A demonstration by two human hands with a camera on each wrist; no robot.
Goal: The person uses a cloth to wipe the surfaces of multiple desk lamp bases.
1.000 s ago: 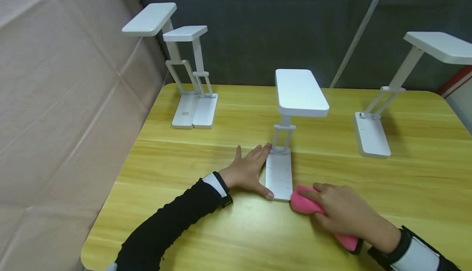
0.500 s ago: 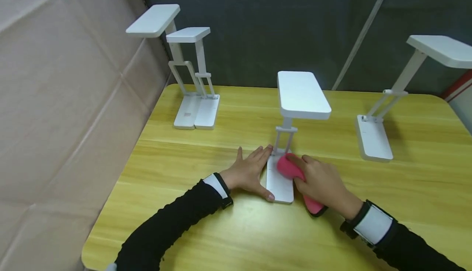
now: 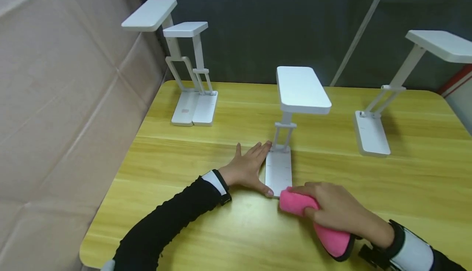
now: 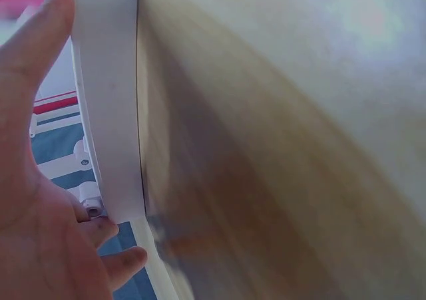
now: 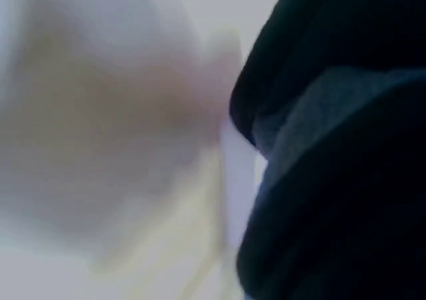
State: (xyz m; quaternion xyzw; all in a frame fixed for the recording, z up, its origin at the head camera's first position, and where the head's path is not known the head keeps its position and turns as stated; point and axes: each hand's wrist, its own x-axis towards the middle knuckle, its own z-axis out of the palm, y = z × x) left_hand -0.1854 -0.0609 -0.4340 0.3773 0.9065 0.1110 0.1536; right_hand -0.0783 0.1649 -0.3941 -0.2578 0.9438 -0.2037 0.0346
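left hand (image 3: 248, 170), fingers apart, against base (image 3: 278, 167) of white flat-headed plastic lamp (image 3: 303, 89), likely bracing it mid yellow wood-grain counter (image 3: 221, 238); right hand (image 3: 333, 205), fingers clamped on black-edged pink cloth (image 3: 296, 202), at base's near right corner.

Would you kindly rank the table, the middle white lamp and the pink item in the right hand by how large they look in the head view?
1. Table
2. Middle white lamp
3. Pink item, partly covered by the right hand
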